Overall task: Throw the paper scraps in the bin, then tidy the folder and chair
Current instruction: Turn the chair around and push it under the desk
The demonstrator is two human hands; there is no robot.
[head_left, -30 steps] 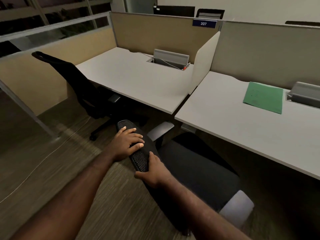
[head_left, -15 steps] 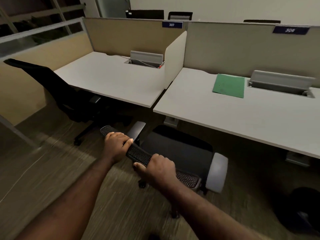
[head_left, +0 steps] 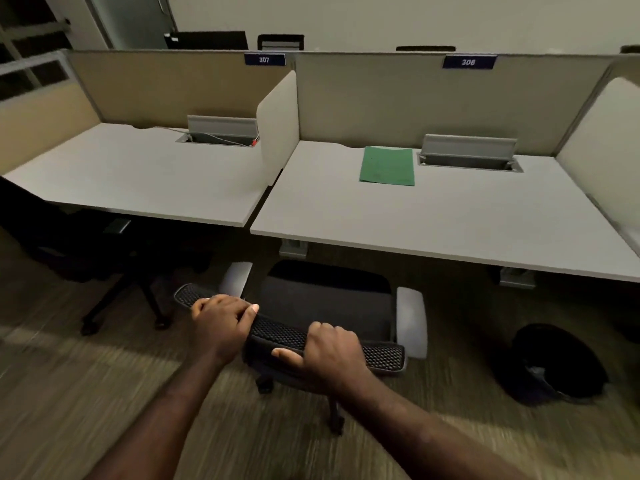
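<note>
A black office chair [head_left: 325, 306] with grey armrests stands in front of the right desk [head_left: 433, 223], its seat partly under the desk edge. Both hands grip the top of its mesh backrest: my left hand [head_left: 221, 320] near the left end, my right hand [head_left: 329, 351] near the middle. A green folder [head_left: 388, 166] lies flat at the back of the right desk, beside a grey cable hatch [head_left: 469, 157]. A black bin [head_left: 557, 365] sits on the floor to the right of the chair, with something pale inside.
The left desk [head_left: 138, 174] is split from the right one by a white divider [head_left: 277, 126]. A second black chair [head_left: 104, 254] stands under the left desk. Partition panels marked 307 and 306 run along the back. The floor is carpet.
The chair has turned and rolled toward the right desk, its backrest now square to me. My view has swung right, bringing the bin into sight. Both hands stayed on the backrest.
</note>
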